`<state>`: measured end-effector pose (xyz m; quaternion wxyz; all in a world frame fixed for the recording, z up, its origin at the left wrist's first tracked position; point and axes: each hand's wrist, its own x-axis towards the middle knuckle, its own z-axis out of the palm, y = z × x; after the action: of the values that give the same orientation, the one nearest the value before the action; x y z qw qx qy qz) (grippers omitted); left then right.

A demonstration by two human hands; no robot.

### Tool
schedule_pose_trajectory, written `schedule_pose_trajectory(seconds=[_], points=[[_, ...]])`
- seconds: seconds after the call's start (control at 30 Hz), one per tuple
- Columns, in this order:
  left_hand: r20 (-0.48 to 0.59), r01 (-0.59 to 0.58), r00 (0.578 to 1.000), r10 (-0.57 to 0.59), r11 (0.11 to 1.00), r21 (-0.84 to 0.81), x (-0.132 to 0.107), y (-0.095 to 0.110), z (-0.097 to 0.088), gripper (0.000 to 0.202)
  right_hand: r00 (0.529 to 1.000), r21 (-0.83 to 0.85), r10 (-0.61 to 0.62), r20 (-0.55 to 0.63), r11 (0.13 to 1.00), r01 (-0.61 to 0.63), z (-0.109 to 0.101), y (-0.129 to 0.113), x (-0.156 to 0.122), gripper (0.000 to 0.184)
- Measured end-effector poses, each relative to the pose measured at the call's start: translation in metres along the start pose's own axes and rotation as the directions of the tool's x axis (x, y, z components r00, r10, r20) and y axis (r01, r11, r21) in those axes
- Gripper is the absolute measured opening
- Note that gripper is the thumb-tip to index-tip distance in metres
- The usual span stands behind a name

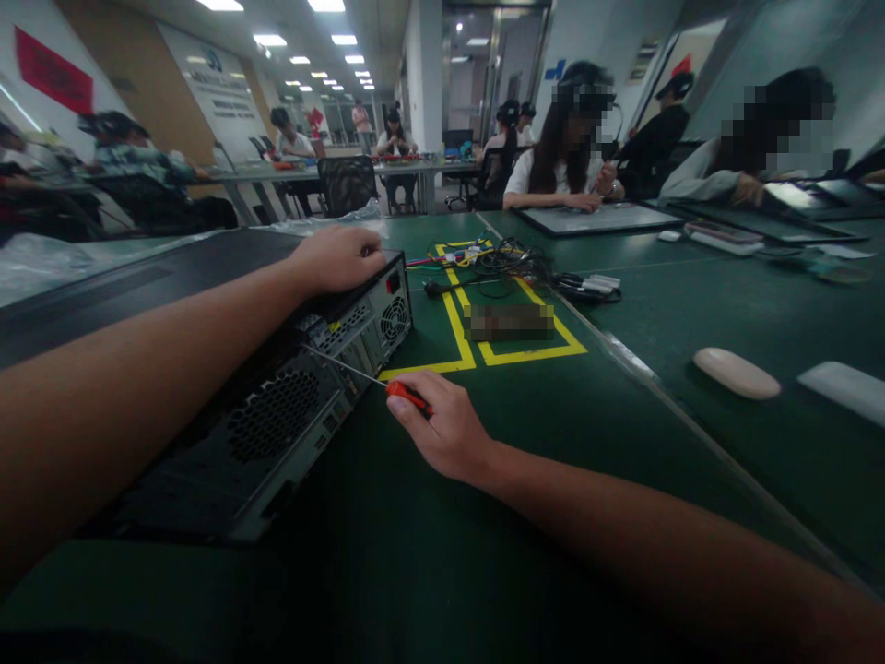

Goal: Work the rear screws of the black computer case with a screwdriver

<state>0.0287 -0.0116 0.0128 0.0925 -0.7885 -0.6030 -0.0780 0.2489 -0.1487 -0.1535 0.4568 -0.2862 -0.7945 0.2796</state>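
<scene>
a dark green mat covers the long work table (553, 461) in a bright shared office. a black metal desktop computer case (277, 433) lies on it, its vented rear panel facing right. the left hand (338, 260) rests palm-down on the case's top edge, gripping nothing. the right hand (446, 429), just beside the panel, pinches a red-handled slim screwdriver (395, 389); its shaft runs up-left from the grip, tip at the rear panel.
</scene>
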Motion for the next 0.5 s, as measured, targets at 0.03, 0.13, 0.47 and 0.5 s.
schedule_pose_trajectory(seconds=[0.03,0.13,0.47,0.5], points=[[0.000,0.003,1.000,-0.003,1.000,0.000,-0.0004,0.0005,-0.0004,0.040,1.000,0.009,0.008,0.000,1.000,-0.008,0.0000,-0.0007,-0.0004,0.025],[0.004,0.012,1.000,-0.012,1.000,-0.002,-0.0014,0.0020,-0.0013,0.041,0.999,0.032,0.036,-0.008,0.999,-0.035,0.0000,-0.0023,-0.0016,0.028],[0.002,-0.001,1.000,0.001,1.000,-0.024,-0.0010,0.0019,-0.0006,0.036,0.999,0.090,0.030,-0.035,0.996,-0.027,0.0004,-0.0016,0.0003,0.014],[0.004,-0.004,1.000,0.004,1.000,-0.023,-0.0012,0.0021,-0.0008,0.036,0.999,0.086,0.035,-0.030,0.996,-0.032,0.0001,-0.0020,0.0002,0.014]])
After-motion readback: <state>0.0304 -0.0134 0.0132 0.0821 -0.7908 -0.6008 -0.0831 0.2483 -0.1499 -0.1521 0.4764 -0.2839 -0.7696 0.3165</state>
